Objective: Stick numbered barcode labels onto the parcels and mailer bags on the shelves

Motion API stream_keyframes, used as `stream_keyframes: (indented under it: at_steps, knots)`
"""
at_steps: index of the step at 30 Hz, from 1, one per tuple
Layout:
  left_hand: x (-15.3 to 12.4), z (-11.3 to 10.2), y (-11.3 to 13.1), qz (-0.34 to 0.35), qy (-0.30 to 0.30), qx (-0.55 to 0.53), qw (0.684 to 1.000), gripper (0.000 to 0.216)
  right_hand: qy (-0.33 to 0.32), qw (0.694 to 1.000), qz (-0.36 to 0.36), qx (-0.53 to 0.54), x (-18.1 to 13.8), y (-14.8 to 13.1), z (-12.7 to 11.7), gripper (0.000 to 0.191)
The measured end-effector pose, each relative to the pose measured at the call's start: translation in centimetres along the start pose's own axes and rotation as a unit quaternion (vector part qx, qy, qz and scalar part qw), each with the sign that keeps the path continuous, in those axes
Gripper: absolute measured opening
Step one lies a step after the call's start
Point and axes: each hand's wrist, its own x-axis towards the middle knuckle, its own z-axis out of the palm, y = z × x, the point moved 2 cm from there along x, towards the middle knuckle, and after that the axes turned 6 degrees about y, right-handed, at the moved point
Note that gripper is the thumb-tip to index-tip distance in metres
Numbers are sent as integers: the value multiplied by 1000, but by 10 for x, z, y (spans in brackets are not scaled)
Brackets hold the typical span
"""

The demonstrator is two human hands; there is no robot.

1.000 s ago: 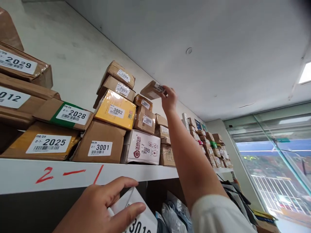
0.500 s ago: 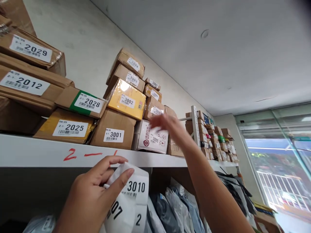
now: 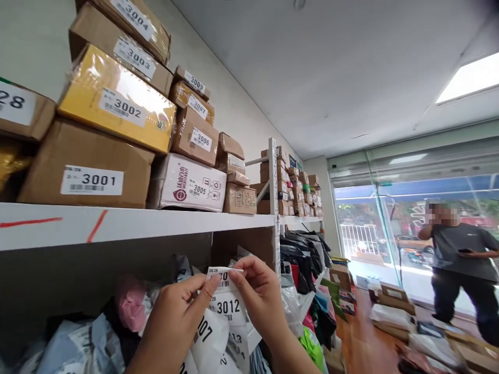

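Observation:
My left hand (image 3: 173, 319) grips a strip of white number labels (image 3: 228, 306), the one marked 3012 showing, with the thumb pressed on it. My right hand (image 3: 259, 296) pinches the top label (image 3: 224, 271) of that strip between thumb and forefinger and bends it back. Both hands are below the white shelf board (image 3: 156, 223). Above them on that shelf stand numbered parcels: the brown box 3001 (image 3: 89, 166), the yellow box 3002 (image 3: 117, 101), the white box 3005 (image 3: 191, 184) and the small box 3009 (image 3: 193, 82) on top of its stack.
Soft plastic mailers (image 3: 78, 343) fill the lower shelf behind my hands. More shelves with small boxes (image 3: 296, 187) and hanging bags (image 3: 304, 254) run to the right. A person in a grey shirt (image 3: 460, 259) stands by the glass front, parcels (image 3: 393, 306) on the floor nearby.
My right hand let go of the small box on top of the stack, came down and took the top label of the strip. The view swung right and down.

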Motion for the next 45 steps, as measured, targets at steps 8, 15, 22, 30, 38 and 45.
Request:
stream_keyframes:
  at_steps: [8, 15, 22, 30, 38, 45]
  knots:
    - [44, 51, -16, 50, 146, 51, 987, 40, -12, 994, -36, 107, 51, 46, -25, 14]
    - [70, 71, 7, 87, 162, 108, 977, 34, -32, 989, 4, 145, 85, 58, -42, 16]
    - [81, 75, 11, 39, 114, 26, 992, 40, -65, 982, 18, 177, 101, 63, -49, 21]
    - [90, 76, 9, 84, 129, 72, 985, 39, -35, 984, -15, 173, 97, 63, -47, 13]
    - [96, 82, 4, 54, 29, 146, 987, 45, 72, 983, -149, 76, 162, 47, -58, 11]
    - [96, 72, 8, 82, 59, 140, 985, 47, 23, 957, -225, -182, 208, 36, -55, 24]
